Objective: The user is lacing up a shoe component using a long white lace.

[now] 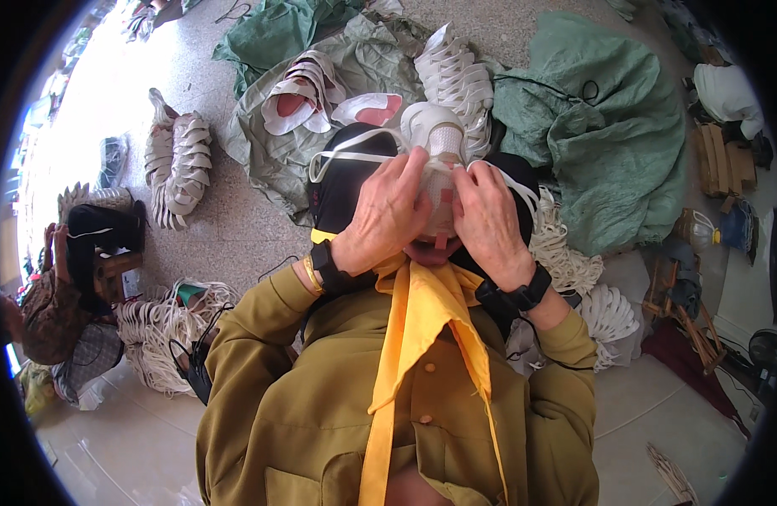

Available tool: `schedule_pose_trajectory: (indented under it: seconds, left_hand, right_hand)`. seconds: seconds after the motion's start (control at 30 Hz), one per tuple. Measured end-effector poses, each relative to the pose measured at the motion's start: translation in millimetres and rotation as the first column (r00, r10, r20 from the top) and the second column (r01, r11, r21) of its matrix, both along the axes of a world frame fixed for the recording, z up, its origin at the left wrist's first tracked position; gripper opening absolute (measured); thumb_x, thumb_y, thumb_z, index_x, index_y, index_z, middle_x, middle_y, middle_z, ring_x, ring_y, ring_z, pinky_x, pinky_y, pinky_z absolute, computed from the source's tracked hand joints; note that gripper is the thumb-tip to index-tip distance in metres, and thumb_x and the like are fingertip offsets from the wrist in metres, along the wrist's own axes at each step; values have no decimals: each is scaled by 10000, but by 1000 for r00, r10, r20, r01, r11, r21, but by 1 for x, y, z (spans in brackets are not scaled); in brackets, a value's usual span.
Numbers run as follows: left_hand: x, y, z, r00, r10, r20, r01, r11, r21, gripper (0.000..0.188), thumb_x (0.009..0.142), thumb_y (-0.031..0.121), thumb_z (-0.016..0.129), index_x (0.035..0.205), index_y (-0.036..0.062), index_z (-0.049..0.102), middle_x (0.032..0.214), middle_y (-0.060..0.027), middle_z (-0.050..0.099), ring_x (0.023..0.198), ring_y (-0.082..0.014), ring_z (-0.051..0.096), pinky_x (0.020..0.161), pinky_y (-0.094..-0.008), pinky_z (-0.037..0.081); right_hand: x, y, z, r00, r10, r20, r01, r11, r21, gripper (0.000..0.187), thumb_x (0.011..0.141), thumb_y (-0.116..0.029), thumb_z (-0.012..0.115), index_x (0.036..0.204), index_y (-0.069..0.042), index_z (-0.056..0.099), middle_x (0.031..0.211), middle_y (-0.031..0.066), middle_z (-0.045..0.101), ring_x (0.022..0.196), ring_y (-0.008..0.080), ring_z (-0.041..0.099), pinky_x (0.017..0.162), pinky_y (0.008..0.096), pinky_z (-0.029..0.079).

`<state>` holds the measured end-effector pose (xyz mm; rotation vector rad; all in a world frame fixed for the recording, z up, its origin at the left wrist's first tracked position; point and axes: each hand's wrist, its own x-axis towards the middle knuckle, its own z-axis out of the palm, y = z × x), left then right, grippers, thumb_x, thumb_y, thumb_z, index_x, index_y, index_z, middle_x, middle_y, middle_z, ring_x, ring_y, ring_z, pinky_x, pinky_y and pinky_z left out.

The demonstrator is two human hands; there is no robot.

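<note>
A white shoe upper (444, 139) with a mesh tongue and pinkish patches rests over my black-clad lap. My left hand (387, 205) is closed at its left edge, thumb and fingers pinched at the lacing. Opposite it, my right hand (492, 221) pinches at the right side of the lacing. A white shoelace (355, 158) loops out to the left of the upper, and more of it trails right past my right hand. Fingertips hide part of the eyelets. Yellow cloth (422, 312) hangs down my front below the upper.
Stacked white uppers (456, 76) and loose ones (300, 93) lie on a grey-green sheet (262, 160) ahead. A green sack (608, 135) bulges at the right. Bundles of white laces (566, 253) lie beside me. Another person (59, 312) sits at the left.
</note>
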<state>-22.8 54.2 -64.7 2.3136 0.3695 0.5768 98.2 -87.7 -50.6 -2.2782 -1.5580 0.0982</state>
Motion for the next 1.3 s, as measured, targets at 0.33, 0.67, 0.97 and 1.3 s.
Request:
schedule_pose_trajectory:
  seconds: [0.33,0.67,0.97,1.3]
  left_hand:
    - [1,2,-4,1000,23,-10,-22,998,59,247,841,24,662,1051,-13,538,878,-186,583,795,-400,613,689,-464,500]
    - [2,0,-11,999,27,46,-29,998,49,200,863,20,662,1013,0,530,822,-180,595,752,-392,623,669,-463,502]
    - [1,0,-12,998,26,50,-28,999,38,176,896,17,650,1014,-1,522,839,-191,599,791,-411,624,694,-474,507]
    - [2,3,-16,996,-4,84,4,1000,5,154,891,-34,596,1010,-10,501,868,-206,577,806,-435,605,691,-489,494]
  right_hand:
    - [7,-2,-7,983,25,180,-40,996,85,226,815,-5,641,1038,1,606,1005,142,554,973,309,589,864,381,529]
    - [14,2,-11,970,139,197,-169,975,144,166,840,-24,638,993,6,580,988,132,545,973,287,578,879,378,525]
    - [-10,8,-6,963,71,-260,23,940,341,122,930,-22,658,1030,-11,588,949,152,619,876,367,657,758,433,550]
    - [-9,30,-21,994,3,-107,19,978,206,84,912,-34,636,990,-9,620,950,157,593,901,367,655,761,445,556]
